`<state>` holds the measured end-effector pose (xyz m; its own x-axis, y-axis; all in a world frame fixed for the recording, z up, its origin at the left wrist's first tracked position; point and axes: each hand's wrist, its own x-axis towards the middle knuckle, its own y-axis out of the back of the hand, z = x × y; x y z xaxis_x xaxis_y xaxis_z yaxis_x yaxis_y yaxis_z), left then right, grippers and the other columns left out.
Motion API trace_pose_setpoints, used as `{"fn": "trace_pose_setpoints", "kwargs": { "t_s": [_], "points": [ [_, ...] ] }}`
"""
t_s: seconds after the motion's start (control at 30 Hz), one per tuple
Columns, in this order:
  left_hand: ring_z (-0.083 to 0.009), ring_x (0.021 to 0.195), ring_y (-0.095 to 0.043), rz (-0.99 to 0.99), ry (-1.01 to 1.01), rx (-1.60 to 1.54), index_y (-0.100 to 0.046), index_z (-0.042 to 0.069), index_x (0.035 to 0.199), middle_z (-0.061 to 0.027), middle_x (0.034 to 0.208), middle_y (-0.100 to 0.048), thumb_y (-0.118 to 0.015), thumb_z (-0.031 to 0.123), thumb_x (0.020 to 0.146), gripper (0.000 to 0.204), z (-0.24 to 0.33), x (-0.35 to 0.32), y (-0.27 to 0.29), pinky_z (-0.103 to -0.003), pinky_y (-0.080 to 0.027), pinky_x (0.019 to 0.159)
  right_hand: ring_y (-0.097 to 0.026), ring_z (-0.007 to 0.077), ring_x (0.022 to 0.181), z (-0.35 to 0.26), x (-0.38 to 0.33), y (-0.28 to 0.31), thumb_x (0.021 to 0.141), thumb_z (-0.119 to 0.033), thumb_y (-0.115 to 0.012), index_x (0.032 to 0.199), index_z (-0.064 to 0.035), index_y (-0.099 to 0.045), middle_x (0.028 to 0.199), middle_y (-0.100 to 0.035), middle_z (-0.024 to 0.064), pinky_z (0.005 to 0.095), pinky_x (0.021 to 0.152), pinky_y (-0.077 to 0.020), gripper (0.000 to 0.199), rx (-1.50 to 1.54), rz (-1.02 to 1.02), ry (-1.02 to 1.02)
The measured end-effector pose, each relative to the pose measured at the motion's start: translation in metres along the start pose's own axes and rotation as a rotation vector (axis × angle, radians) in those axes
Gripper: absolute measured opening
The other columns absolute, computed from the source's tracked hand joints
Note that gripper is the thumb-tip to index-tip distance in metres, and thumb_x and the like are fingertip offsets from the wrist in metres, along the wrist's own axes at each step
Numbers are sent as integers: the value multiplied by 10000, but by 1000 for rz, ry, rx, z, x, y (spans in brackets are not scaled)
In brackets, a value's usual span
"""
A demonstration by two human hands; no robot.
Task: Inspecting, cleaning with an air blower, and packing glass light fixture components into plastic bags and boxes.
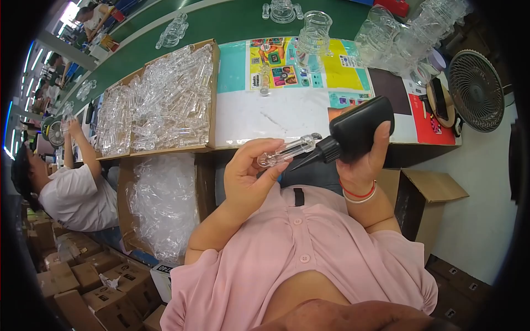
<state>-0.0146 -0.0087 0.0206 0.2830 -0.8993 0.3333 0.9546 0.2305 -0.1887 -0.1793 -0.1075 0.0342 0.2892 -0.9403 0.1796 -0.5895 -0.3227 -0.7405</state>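
Note:
Between the thumb and fingers of my left hand [251,171] is a clear plastic tube-like part [290,151], held sideways above my lap. My right hand [364,160] is wrapped round a black squeeze bottle [361,129] with a ribbed collar. The bottle is tilted, and its narrow pointed nozzle [306,160] points down to the left, close beside the clear part. I cannot tell whether the nozzle touches it. On the table ahead stand a clear stacked vessel [314,41] and a small clear part [265,80].
At the left, a cardboard tray [212,94] holds many clear parts; a carton of plastic bags [165,204] sits below it. More clear vessels [408,38] and a black fan [476,91] stand at the right. A co-worker [83,187] sits at the far left. An open carton [430,187] is at my right.

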Motion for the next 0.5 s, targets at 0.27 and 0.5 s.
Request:
{"fn": "trace_pose_setpoints", "kwargs": {
  "t_s": [0.27, 0.5],
  "points": [
    [-217, 1010, -575, -7, -92, 23, -537, -38, 1058, -163, 1104, -546, -658, -136, 708, 383, -3, -6, 1, -293, -489, 855, -554, 172, 729, -20, -7, -17, 846, -460, -524, 1039, 38, -417, 880, -564, 137, 267, 634, -482, 544, -698, -209, 322],
    [-237, 1025, -571, -1, -131, 62, -548, -23, 1054, -163, 1080, -560, -675, -147, 672, 421, -3, -6, 2, -305, -479, 862, -568, 187, 781, -23, -19, -25, 807, -574, -543, 1037, -74, -318, 906, -573, 132, 297, 700, -497, 594, -830, -245, 337]
  ]
}}
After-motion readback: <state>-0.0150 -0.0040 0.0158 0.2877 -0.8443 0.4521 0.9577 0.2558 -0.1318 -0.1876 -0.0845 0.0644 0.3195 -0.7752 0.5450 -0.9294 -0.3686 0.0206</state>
